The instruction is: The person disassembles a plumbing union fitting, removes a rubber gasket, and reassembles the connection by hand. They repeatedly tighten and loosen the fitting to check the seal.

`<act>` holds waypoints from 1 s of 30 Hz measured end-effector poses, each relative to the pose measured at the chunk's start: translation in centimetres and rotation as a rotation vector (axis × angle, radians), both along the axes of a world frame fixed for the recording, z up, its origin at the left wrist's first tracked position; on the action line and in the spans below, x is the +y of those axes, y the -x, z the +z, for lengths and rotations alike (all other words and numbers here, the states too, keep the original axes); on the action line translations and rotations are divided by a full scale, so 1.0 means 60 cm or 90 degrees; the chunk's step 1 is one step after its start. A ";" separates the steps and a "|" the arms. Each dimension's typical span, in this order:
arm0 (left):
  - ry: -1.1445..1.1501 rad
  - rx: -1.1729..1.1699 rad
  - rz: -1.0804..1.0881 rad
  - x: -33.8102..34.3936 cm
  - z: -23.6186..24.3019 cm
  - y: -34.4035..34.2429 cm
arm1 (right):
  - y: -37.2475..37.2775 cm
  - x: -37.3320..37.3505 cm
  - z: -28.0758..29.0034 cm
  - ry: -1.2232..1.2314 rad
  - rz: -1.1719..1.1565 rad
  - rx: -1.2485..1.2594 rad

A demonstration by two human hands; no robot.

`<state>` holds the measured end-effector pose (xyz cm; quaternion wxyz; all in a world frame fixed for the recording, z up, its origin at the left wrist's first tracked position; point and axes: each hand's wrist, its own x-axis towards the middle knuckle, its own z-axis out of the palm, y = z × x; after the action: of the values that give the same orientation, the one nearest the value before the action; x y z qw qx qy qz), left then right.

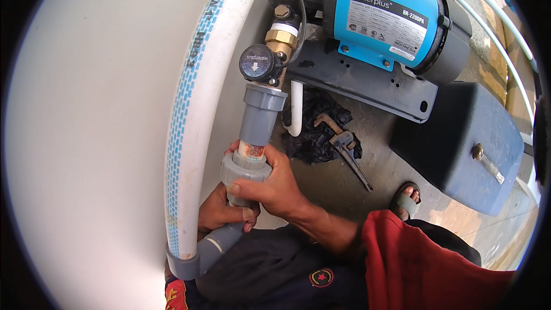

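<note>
both hands [252, 195] around grey pipe coupling [245, 167]

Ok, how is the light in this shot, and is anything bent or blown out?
Head view: even daylight, sharp on both hands, right hand and left hand on the grey pipe coupling; the white wall is nearly washed out; fisheye bows the white pipe, dark corners.

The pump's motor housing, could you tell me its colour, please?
Bright blue motor housing, clearest in the head view.

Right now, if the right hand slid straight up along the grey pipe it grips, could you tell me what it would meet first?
The right hand, wrapped around the grey pipe fitting, would probably first meet the wider grey socket just above, below the round black gauge.
</note>
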<state>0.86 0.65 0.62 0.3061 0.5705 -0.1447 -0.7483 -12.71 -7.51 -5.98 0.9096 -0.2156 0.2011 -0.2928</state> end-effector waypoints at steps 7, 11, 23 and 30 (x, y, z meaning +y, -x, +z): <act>0.018 0.106 0.013 0.004 -0.012 -0.003 | -0.014 0.005 -0.029 0.008 -0.019 -0.100; 0.044 0.004 -0.037 0.005 -0.007 -0.008 | -0.015 0.006 -0.030 -0.004 -0.034 -0.116; 0.120 -0.168 -0.060 -0.104 -0.056 -0.051 | 0.002 0.022 0.061 -0.125 -0.053 0.143; 0.084 -0.040 -0.097 -0.132 -0.049 -0.042 | -0.006 0.019 0.061 -0.087 -0.102 0.125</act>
<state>3.40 -7.28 -2.30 0.2809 0.5597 -0.2461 -0.7397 -12.38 -6.35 -2.32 0.8719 -0.1640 0.3250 -0.3274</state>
